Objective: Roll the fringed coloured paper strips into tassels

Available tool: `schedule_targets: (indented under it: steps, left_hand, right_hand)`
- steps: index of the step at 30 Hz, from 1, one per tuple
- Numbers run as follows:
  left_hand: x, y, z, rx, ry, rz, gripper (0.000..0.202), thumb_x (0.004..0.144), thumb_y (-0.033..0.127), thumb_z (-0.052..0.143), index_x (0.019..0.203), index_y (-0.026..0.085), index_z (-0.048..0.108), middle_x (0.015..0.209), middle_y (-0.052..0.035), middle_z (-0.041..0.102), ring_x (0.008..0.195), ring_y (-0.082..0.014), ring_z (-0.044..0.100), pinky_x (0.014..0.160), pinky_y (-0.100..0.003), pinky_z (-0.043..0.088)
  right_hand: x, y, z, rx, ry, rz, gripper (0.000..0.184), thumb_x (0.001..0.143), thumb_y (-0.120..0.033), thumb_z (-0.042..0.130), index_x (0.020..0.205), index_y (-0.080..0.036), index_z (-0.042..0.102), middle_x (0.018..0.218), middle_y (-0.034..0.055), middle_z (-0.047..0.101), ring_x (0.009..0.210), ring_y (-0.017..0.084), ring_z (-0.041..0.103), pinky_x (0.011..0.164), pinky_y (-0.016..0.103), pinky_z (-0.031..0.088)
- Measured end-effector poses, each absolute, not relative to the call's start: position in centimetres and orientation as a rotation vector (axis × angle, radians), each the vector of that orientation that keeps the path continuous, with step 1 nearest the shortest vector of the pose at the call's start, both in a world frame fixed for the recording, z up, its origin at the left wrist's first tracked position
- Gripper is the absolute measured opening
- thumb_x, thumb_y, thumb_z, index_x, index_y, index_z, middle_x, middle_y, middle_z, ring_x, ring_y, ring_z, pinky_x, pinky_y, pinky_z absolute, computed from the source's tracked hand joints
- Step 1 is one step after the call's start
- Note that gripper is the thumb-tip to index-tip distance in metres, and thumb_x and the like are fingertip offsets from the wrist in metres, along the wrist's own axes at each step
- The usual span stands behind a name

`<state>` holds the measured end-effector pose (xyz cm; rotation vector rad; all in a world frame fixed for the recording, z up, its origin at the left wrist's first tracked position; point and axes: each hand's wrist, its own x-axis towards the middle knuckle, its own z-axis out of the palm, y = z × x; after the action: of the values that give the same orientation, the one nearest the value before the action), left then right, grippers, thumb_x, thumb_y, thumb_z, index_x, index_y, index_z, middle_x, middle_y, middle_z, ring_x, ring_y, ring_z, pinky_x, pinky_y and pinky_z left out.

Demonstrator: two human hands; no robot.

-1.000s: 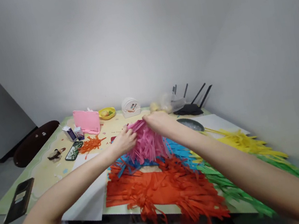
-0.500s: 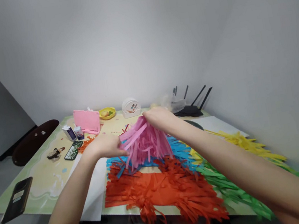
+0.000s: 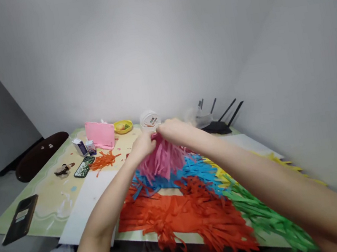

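Observation:
Both my hands hold up a bunch of pink fringed paper (image 3: 163,161) above the table. My left hand (image 3: 142,144) pinches its top edge from the left, fingers closed. My right hand (image 3: 172,129) grips the same top edge from the right, touching the left hand. The pink strips hang down over blue fringed paper (image 3: 194,169). Red-orange fringed paper (image 3: 185,212) lies nearest me, with green fringe (image 3: 262,215) at the right and yellow fringe (image 3: 219,173) behind it.
On the table (image 3: 48,196) lie a phone (image 3: 83,167), orange paper scraps (image 3: 103,159), two small cartons (image 3: 84,147), a pink stand (image 3: 101,134), a yellow bowl (image 3: 123,126), a white holder (image 3: 149,119), a router (image 3: 219,124). A black tablet (image 3: 19,213) lies at the left edge. A dark chair (image 3: 37,155) stands beyond.
My left hand rose from the lower left of the pink bunch up to its top, meeting my right hand. The strips, spread out before, now hang gathered. The view shifted slightly.

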<state>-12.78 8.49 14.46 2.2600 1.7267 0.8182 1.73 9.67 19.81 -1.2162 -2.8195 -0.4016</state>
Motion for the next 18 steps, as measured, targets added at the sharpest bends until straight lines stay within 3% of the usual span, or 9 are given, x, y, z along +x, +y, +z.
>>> schedule_targets:
  steps: [2,5,9,13,16,18]
  left_hand:
    - [-12.7,9.7,13.9,2.262,1.715,0.769,0.028,0.076,0.01,0.051,0.094,0.016,0.072,0.09,-0.0082,0.075,0.09,-0.0239,0.065,0.082,-0.03,0.049]
    - [-13.3,10.9,13.5,2.259,1.732,0.69,0.026,0.076,0.009,0.05,0.09,0.016,0.072,0.087,-0.0075,0.075,0.087,-0.0224,0.065,0.08,-0.029,0.049]
    - [-14.0,12.7,14.0,2.235,1.801,0.549,0.021,0.071,0.009,0.054,0.084,0.012,0.071,0.081,-0.0124,0.073,0.079,-0.0231,0.066,0.075,-0.029,0.048]
    - [-14.5,14.7,15.4,2.255,1.778,0.461,0.018,0.068,0.007,0.054,0.072,0.012,0.07,0.073,-0.0104,0.071,0.074,-0.021,0.065,0.072,-0.027,0.047]
    - [-15.2,15.5,16.3,2.318,1.657,0.457,0.019,0.068,0.007,0.051,0.07,0.014,0.068,0.07,-0.0061,0.069,0.071,-0.0184,0.062,0.07,-0.025,0.046]
    - [-15.7,15.9,16.5,2.354,1.557,0.488,0.022,0.07,0.008,0.048,0.074,0.014,0.068,0.073,-0.0043,0.069,0.072,-0.0172,0.061,0.069,-0.024,0.045]
  right_hand:
    - [2.5,10.0,19.5,-1.236,-2.782,-0.368,0.034,0.091,-0.005,0.038,0.097,-0.005,0.072,0.094,0.019,0.073,0.094,0.024,0.07,0.081,0.029,0.047]
    - [3.7,11.1,18.8,-1.29,-2.702,-0.293,0.028,0.09,-0.008,0.046,0.099,-0.009,0.072,0.093,0.0165,0.074,0.091,0.022,0.07,0.08,0.028,0.047]
    - [4.1,11.6,16.8,-1.35,-2.501,-0.234,0.033,0.092,-0.016,0.048,0.12,-0.01,0.063,0.112,0.0179,0.07,0.104,0.024,0.065,0.09,0.032,0.046]
    - [3.5,11.3,14.6,-1.114,-2.159,-0.058,0.034,0.095,-0.026,0.045,0.122,-0.01,0.058,0.121,0.0176,0.064,0.115,0.024,0.058,0.099,0.036,0.042]
    - [3.7,13.0,13.2,-1.005,-2.005,0.15,0.062,0.084,-0.036,0.063,0.138,-0.01,0.045,0.138,0.021,0.053,0.129,0.029,0.047,0.108,0.042,0.036]
    - [4.0,14.9,12.4,-0.993,-2.135,0.362,0.081,0.077,-0.034,0.07,0.147,-0.011,0.035,0.143,0.0203,0.049,0.13,0.029,0.047,0.107,0.041,0.036]
